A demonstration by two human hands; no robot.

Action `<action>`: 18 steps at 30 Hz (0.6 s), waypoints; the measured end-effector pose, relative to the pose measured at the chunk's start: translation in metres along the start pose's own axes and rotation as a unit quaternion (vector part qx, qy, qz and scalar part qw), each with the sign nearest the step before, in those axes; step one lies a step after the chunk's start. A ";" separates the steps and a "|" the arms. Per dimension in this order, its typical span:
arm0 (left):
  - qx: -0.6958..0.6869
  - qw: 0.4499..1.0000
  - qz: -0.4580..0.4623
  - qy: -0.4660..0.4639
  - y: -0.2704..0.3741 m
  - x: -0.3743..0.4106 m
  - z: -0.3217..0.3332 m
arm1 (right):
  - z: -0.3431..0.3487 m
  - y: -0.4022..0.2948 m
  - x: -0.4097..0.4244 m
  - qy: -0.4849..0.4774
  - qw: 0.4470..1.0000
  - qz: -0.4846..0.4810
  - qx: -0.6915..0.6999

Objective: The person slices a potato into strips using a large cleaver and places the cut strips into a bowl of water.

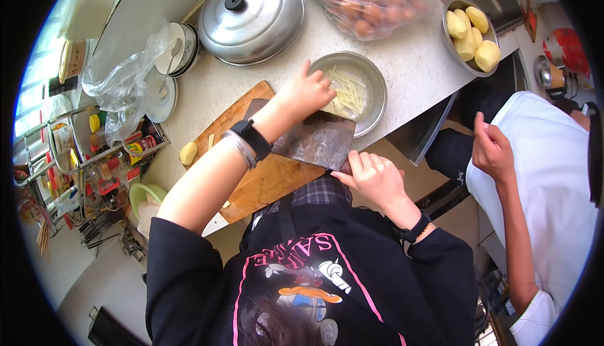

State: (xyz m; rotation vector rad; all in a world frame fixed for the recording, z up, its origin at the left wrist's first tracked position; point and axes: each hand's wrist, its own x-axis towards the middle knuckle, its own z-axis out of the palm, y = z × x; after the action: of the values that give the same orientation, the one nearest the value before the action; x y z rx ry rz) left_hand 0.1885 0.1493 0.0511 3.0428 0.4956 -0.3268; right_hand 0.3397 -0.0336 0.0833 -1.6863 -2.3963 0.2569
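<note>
My right hand (375,176) grips the handle of a cleaver, whose broad dark blade (316,140) lies flat over the wooden cutting board (264,180) and reaches the near rim of a metal bowl (377,95). Pale potato strips (347,93) lie in that bowl, seemingly in water. Above the blade and the bowl's left rim is my left hand (306,91), one finger stretched out and the others bent. I see nothing held in it, though its underside is hidden. A cut potato piece (188,153) rests at the board's left edge, near a single thick strip (211,141).
A metal lidded pan (252,20), a plastic bag of eggs (373,6) and a bowl of peeled potatoes (472,39) stand along the counter. Stacked dishes (177,51) and a condiment rack (94,157) are at left. Another person in white (533,180) stands close at right.
</note>
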 end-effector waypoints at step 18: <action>-0.270 0.887 -0.327 0.185 0.052 -0.131 0.076 | 0.010 0.039 -0.017 0.025 0.989 0.116 0.090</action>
State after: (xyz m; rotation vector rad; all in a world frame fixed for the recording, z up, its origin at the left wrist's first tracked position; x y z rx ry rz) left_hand 0.0684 0.0540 0.0057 2.3001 1.3682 0.3433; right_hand 0.3777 -0.0367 0.0628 -1.8591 -2.0713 0.4457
